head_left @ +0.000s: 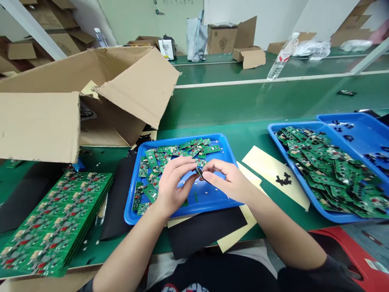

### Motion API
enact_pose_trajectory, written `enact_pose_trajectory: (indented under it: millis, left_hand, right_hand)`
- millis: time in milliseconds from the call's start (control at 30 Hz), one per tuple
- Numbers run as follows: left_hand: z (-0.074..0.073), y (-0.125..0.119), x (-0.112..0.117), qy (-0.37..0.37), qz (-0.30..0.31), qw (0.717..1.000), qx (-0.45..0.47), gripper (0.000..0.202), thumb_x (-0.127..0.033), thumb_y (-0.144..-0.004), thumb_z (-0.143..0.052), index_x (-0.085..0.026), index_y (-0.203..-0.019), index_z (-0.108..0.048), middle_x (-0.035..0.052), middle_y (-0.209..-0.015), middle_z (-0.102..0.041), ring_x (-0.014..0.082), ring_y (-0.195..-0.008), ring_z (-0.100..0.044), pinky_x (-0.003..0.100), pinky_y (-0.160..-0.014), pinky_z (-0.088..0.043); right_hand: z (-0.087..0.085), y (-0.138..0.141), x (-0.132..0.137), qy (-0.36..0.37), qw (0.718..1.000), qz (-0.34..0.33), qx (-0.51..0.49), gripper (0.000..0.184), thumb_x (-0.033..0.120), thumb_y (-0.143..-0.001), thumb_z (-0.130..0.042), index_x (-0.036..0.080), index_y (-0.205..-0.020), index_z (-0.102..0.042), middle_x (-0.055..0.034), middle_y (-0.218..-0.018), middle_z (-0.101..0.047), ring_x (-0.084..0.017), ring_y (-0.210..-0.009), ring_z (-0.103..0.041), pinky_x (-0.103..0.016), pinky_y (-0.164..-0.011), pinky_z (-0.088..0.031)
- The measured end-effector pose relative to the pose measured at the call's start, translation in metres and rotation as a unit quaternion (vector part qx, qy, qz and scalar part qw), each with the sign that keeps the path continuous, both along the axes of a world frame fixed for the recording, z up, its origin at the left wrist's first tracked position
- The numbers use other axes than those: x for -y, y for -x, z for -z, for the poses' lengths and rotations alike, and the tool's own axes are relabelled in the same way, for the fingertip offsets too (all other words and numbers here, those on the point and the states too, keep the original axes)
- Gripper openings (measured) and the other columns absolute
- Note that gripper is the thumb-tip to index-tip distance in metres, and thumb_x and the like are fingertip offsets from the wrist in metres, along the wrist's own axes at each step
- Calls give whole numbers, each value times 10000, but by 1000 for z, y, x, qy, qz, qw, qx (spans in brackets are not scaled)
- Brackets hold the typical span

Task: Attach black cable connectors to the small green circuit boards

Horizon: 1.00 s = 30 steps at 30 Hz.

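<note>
Over the central blue tray [130, 194], my left hand [173, 184] and my right hand [226, 178] meet with fingertips closed on one small circuit board [198, 172]. The board is tilted, with a dark side showing; my fingers cover most of it. Loose green circuit boards [151, 159] lie scattered in the tray around my left hand. Tiny pale bits lie on the tray floor below my right hand. On a cream paper sheet [264, 162] to the right rests a cluster of small black pieces [283, 179].
A stack of uncut board panels [57, 219] stands at left, behind it an open cardboard box [39, 125]. At right are a blue tray heaped with boards [328, 174] and another blue tray [361, 129] with black pieces. A water bottle [281, 59] stands on the back ledge.
</note>
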<state>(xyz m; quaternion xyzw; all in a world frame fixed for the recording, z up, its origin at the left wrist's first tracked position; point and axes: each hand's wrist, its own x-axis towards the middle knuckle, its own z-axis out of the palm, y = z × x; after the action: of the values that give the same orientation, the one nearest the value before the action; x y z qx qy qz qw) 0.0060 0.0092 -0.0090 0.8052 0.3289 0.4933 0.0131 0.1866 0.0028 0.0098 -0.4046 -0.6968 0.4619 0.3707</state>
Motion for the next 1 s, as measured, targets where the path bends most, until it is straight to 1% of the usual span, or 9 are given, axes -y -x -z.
enact_pose_trajectory:
  millis: [67,200,367,467,633,733,833,900,1000]
  left_hand:
    - [0,0,0,-3,1,1000,2,250,-115,-793,-634,-211,-1008,-548,56,-956,-654,190,-935,-645,357,-797,-554]
    - [1,2,-1,-12,-6,1000,1,267,-112,-788,-641,-219,-1014,-548,49,-959,-646,184,-914,-644,345,-775,-559]
    - [1,3,-2,-28,-23,999,-3,273,-115,-767,-670,-207,-994,-548,42,-926,-652,175,-882,-648,323,-756,-556]
    - [2,3,-2,-34,-41,999,-3,276,-121,-754,-686,-206,-982,-556,41,-916,-655,170,-857,-649,309,-739,-553]
    - [4,2,-2,-40,-50,998,-9,282,-143,-776,-665,-214,-1023,-548,45,-932,-659,175,-857,-651,309,-730,-554]
    - [5,2,0,-14,-53,998,-1,274,-162,-783,-661,-212,-1027,-547,45,-934,-660,175,-861,-647,317,-742,-554]
    - [7,2,3,32,-33,999,11,254,-195,-804,-642,-211,-1038,-543,55,-946,-657,176,-882,-640,304,-713,-563]
    - [9,2,4,58,-12,998,19,241,-216,-812,-635,-208,-1035,-543,62,-943,-653,178,-890,-637,298,-693,-568]
    - [9,3,3,82,18,996,36,232,-254,-816,-634,-200,-1023,-543,61,-899,-654,172,-848,-643,305,-698,-570]
  right_hand:
    - [0,2,2,12,1000,4,-10,134,283,-862,-518,176,-804,-573,-16,-784,-650,-143,-761,-614,-257,-686,-482]
    - [1,1,1,39,999,-2,-34,81,254,-826,-551,176,-820,-572,-7,-747,-646,-135,-722,-610,-265,-681,-479]
    - [0,1,2,61,997,20,-37,56,226,-775,-594,175,-754,-581,10,-685,-616,-119,-653,-583,-243,-597,-454]
    - [-2,1,2,111,990,3,-85,66,231,-763,-599,175,-739,-576,27,-622,-596,-102,-582,-564,-230,-548,-439]
    - [0,2,-1,207,963,-40,-170,89,236,-737,-608,171,-694,-566,46,-525,-586,-86,-490,-544,-246,-543,-441]
    - [5,3,-3,245,948,-45,-197,97,229,-720,-621,170,-668,-564,61,-488,-572,-77,-462,-532,-268,-587,-452]
    - [9,3,-5,273,939,-46,-204,97,219,-703,-626,170,-648,-562,81,-437,-531,-72,-443,-520,-276,-612,-447]
    - [9,3,-6,279,939,-43,-198,85,203,-687,-620,169,-635,-562,84,-424,-520,-68,-432,-511,-268,-598,-438]
    - [7,4,-7,273,944,-28,-181,55,178,-659,-610,164,-624,-569,71,-452,-540,-65,-431,-501,-237,-530,-408]
